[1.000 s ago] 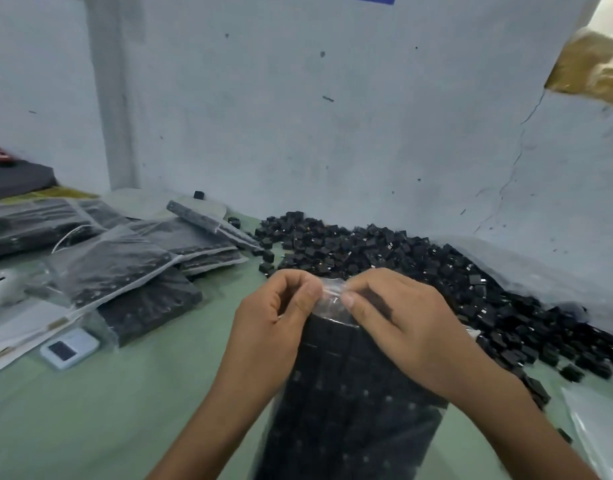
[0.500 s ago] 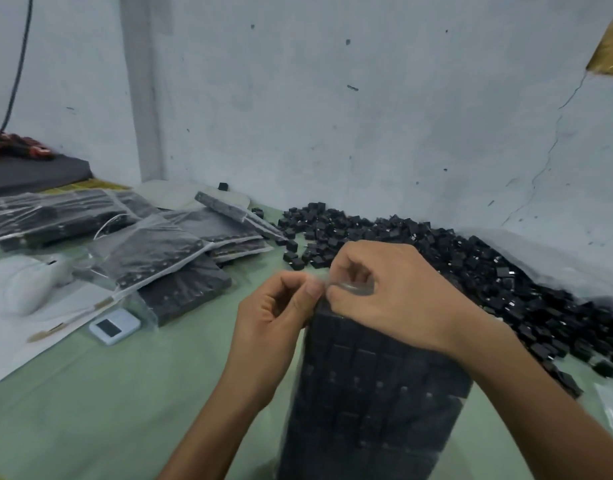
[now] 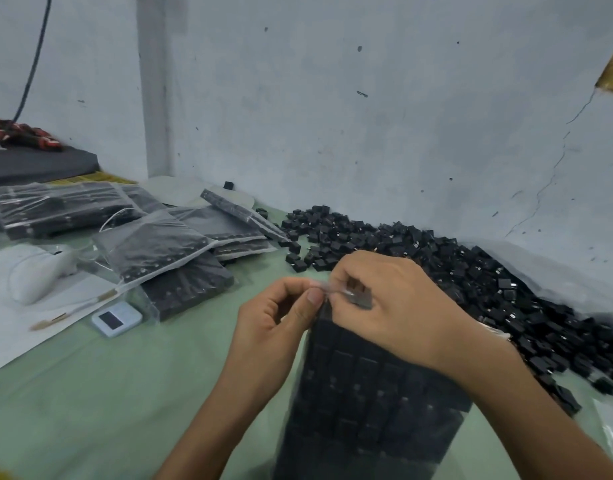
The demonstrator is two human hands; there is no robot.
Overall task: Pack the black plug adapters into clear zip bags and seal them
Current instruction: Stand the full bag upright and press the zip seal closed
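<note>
A full zip bag (image 3: 364,393) is pinched shut at the top by both hands.

The bag is packed with rows of black plug adapters and is held upright over the green counter (image 3: 90,393). Its clear top strip is squeezed between the thumb and fingers of the left hand (image 3: 277,313), and the same strip is gripped tight by the right hand (image 3: 391,303) just beside it. A big pile of loose adapters (image 3: 436,265) is spread along the wall behind. Filled bags (image 3: 159,244) are stacked on the left, near a small white gadget (image 3: 116,318).
</note>
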